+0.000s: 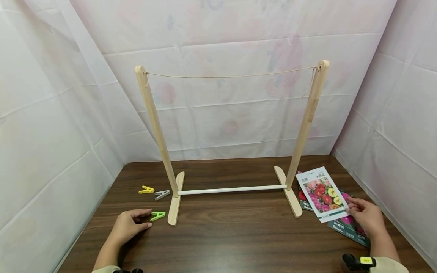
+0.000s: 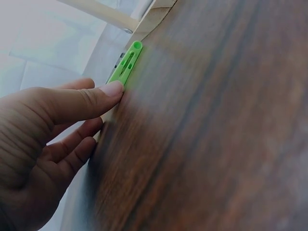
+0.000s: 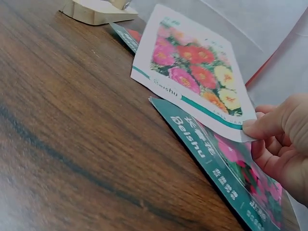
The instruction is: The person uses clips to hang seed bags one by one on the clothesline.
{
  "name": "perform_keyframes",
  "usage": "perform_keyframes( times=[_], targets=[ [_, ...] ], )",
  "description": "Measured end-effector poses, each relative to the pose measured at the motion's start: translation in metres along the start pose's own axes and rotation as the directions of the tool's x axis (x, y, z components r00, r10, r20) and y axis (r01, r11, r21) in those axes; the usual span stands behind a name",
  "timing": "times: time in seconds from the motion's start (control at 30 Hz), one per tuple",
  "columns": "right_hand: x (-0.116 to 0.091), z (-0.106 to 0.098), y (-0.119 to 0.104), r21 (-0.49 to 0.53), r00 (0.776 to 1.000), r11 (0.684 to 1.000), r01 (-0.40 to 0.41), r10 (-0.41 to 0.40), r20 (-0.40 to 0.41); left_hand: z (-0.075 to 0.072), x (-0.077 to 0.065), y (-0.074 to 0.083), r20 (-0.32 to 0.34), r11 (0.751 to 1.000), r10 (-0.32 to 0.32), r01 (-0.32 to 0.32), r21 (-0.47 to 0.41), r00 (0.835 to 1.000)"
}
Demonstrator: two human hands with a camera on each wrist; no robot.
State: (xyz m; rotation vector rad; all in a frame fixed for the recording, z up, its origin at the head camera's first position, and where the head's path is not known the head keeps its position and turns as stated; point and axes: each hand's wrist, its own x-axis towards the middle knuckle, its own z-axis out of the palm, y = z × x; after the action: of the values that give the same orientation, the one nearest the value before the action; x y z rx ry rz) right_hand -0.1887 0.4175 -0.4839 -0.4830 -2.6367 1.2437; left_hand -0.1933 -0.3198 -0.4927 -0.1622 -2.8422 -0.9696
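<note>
On the right, my right hand (image 1: 367, 216) pinches the lower corner of a white seed packet (image 3: 192, 72) printed with red, pink and yellow flowers. The packet is tilted up over other seed packets with dark green bands (image 3: 211, 166), partly covering them. My left hand (image 1: 129, 225) is at a green clothespin (image 1: 157, 216) on the table, thumb and forefinger spread apart at its near end. In the left wrist view the thumb (image 2: 91, 101) overlaps that end of the clothespin.
A yellow clothespin (image 1: 146, 189) and a grey clothespin (image 1: 162, 195) lie beyond my left hand. In the middle stands a wooden frame (image 1: 158, 132) with a white crossbar (image 1: 232, 189) low down and a string (image 1: 232, 77) tied across the top. White cloth (image 1: 222, 125) hangs around the table (image 1: 228, 235).
</note>
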Motion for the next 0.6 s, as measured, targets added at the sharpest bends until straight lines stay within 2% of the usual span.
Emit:
perform_keyframes(
  times=[0.3,0.6],
  targets=[
    [-0.002,-0.0045,-0.0001,-0.017,0.999,1.0,-0.016,0.016,-0.029,0.0021,0.0025,-0.0002,-0.017,0.999,0.042,-0.042,0.012,0.999],
    [-0.0054,-0.0101,0.0002,0.012,0.999,0.999,-0.032,0.032,-0.002,0.0041,0.0034,0.0008,-0.009,0.998,0.048,-0.048,0.029,0.999]
  ],
)
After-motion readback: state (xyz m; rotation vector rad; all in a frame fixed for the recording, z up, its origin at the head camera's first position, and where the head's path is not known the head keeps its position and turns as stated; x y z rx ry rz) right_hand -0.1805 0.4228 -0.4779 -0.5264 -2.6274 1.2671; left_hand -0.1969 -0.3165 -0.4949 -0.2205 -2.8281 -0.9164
